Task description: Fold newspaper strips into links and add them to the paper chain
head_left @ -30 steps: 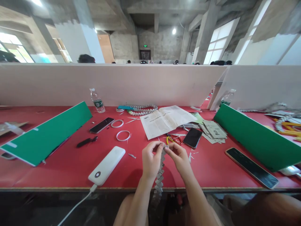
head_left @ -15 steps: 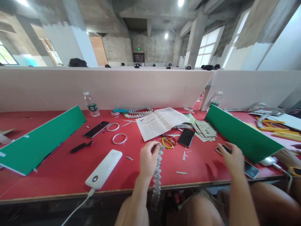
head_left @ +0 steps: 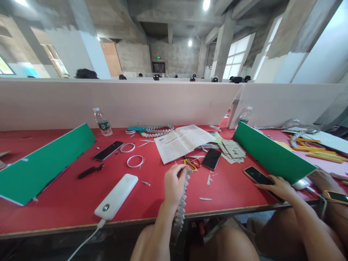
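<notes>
My left hand (head_left: 174,183) is closed, thumb and fingers pinching the top end of a grey zigzag-folded paper strip (head_left: 181,204). The strip hangs past the table's front edge. To the right, my right hand (head_left: 280,188) rests on a dark phone (head_left: 257,174) with an orange-edged case, thumb across the near side and fingers at the far side. The hand covers part of it. Beyond my left hand are yellow-handled scissors (head_left: 193,165), red-handled scissors (head_left: 198,161) and a printed sheet (head_left: 181,143). Another black phone (head_left: 211,158) lies beside them.
On the red table (head_left: 163,199) are a white power bank (head_left: 116,197) with a cable, white rings (head_left: 135,161), a black-handled tool (head_left: 90,171) and a bottle (head_left: 102,122). Green boards (head_left: 272,152) stand at both sides. At far right, another person's hand (head_left: 323,179) shows.
My right hand has come down and to the right onto the phone, leaving more of its screen uncovered. The left hand keeps its hold on the strip. The view has shifted slightly.
</notes>
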`<state>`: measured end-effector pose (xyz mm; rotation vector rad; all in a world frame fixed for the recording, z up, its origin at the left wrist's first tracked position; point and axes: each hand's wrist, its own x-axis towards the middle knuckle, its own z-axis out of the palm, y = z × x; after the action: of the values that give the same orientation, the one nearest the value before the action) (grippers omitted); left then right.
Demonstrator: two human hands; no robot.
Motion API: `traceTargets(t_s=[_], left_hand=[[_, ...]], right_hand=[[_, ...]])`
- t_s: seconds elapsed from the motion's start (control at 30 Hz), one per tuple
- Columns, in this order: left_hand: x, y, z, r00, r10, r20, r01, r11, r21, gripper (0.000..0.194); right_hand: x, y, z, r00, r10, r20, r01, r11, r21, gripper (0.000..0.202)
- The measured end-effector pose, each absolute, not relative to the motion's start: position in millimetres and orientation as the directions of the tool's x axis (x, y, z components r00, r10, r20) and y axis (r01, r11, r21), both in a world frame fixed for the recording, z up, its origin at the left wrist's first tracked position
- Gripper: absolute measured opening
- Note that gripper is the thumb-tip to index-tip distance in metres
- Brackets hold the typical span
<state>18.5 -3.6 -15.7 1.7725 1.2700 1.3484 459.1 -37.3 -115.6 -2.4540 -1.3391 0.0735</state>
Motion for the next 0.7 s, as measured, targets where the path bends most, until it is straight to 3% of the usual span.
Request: traceTargets(t_s=[0.13, 0.37, 0.7], left_hand=[[19.0, -7.1, -11.0, 0.031, 0.909, 0.415, 0.305, -0.404, 0.862, 0.019], [16.2, -8.6, -8.2, -0.008, 0.908, 0.418, 0.245, -0.404, 0.882, 0.018], [11.3, -8.9, -10.9, -0.048, 0.918, 0.393, 0.260, -0.369, 0.892, 0.020]], right_hand=[[446.3, -36.5, -106.5, 0.508, 0.858, -0.070, 0.842, -0.512, -0.167, 0.073], [386.5, -37.3, -114.2, 0.573, 0.814, 0.095, 0.814, -0.579, 0.041, 0.079], [375.6, -35.6, -101.9, 0.656, 0.753, 0.050, 0.754, -0.650, -0.091, 0.090]])
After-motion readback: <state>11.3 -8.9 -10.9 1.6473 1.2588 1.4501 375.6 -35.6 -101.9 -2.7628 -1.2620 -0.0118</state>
